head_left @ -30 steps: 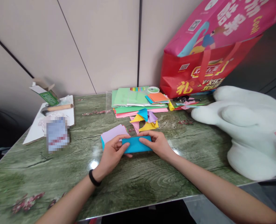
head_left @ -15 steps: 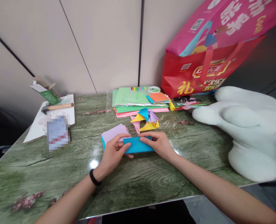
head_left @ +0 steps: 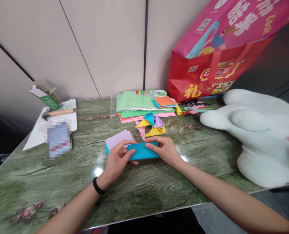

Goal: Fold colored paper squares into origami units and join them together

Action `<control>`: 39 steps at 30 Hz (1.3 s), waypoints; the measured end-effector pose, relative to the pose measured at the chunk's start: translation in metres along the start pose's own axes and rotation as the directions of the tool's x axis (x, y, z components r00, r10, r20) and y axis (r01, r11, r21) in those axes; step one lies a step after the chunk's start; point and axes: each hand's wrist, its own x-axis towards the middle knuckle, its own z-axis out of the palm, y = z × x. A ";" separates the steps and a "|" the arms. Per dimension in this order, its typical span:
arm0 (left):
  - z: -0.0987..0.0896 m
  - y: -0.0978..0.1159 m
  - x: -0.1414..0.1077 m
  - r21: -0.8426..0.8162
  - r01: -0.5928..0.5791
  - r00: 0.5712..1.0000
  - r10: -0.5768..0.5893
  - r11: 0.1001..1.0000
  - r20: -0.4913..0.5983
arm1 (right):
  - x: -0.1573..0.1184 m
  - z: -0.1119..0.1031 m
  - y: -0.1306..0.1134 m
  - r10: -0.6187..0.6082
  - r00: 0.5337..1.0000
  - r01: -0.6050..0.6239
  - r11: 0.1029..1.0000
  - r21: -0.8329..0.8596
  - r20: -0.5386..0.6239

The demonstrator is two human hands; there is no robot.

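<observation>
A blue sheet of origami paper [head_left: 143, 151], folded into a long rectangle, is held between both hands just above the table. My left hand [head_left: 120, 153] pinches its left end, thumb on the near face and fingers behind. At the upper right, my right hand [head_left: 164, 149] grips the paper's top edge between thumb and fingers. Partly behind my left hand lies a stack of square paper [head_left: 120, 139], lilac on top with blue showing at its left edge. Beyond the hands sits a part ring of folded paper pieces [head_left: 151, 126] in pink, yellow, blue and lilac.
Packs of coloured paper [head_left: 137, 102] lie against the wall, with small orange squares [head_left: 166, 101] and a yellow glue stick [head_left: 178, 110] beside them. A red gift bag [head_left: 183, 76] and a white plush toy [head_left: 254, 130] occupy the right. A wooden-handled tool [head_left: 61, 112] rests on a white board at left.
The view has shifted slightly, moving everything a little to the left. Both hands keep the same hold on the blue paper.
</observation>
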 end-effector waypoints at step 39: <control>-0.001 0.000 -0.003 0.176 -0.089 0.995 0.096 0.980 -0.031 | 0.002 -0.004 -0.001 -0.025 0.998 0.026 1.000 -0.006 0.057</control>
